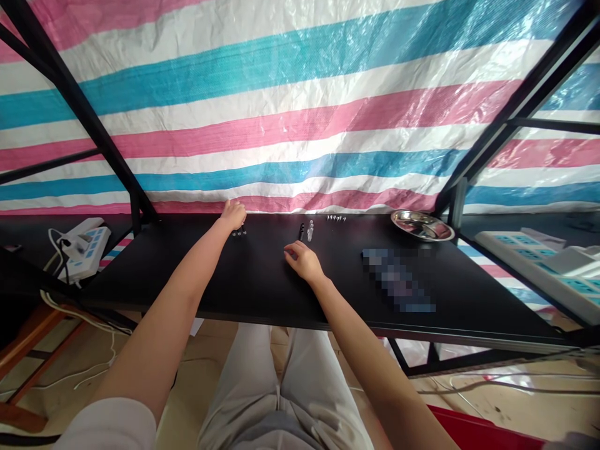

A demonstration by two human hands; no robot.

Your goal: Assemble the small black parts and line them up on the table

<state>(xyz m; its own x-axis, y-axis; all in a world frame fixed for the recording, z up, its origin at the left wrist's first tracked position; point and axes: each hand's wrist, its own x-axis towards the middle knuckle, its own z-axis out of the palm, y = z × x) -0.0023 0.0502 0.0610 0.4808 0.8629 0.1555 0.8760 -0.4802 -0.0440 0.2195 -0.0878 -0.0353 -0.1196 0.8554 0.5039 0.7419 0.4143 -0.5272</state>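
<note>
My left hand [233,215] reaches to the far edge of the black table [262,281], fingers curled down over a small cluster of tiny metal parts [239,233]. What it holds, if anything, is hidden. My right hand [304,260] rests on the table nearer to me, fingers bent and pinched together, just below a small dark piece [301,231] and a small clear piece [310,230]. A row of tiny metal parts [336,218] lies further right at the back edge.
A shallow steel dish [422,225] stands at the back right. A blurred patch [398,280] covers something right of centre. Power strips lie left [84,247] and right [539,265]. Black frame bars rise on both sides; a striped tarp hangs behind.
</note>
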